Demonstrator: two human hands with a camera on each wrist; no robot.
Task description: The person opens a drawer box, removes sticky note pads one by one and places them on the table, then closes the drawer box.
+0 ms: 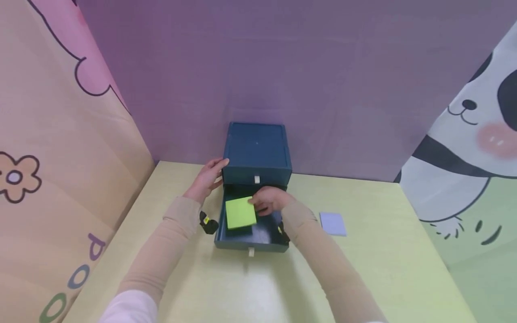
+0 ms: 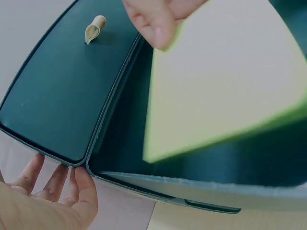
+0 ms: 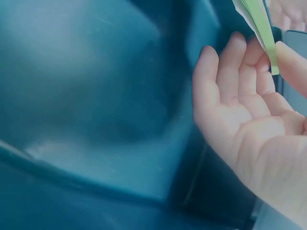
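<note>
A dark blue two-drawer box (image 1: 258,146) stands at the back of the table, its lower drawer (image 1: 268,235) pulled out and its upper one closed. My right hand (image 1: 271,200) pinches a yellow-green sticky note pad (image 1: 240,213) by its corner, over the open drawer. In the right wrist view the pad (image 3: 261,28) shows edge-on between thumb and fingers. My left hand (image 1: 208,179) touches the left side of the box. Its fingertips (image 2: 82,184) rest at the box's edge in the left wrist view.
A pale blue-violet note pad (image 1: 333,224) lies on the table (image 1: 387,251), right of the box. Small fabric loop tabs (image 1: 256,179) mark the drawer fronts. A purple cloth wall (image 1: 258,63) rises behind the box, with printed cloths at both sides.
</note>
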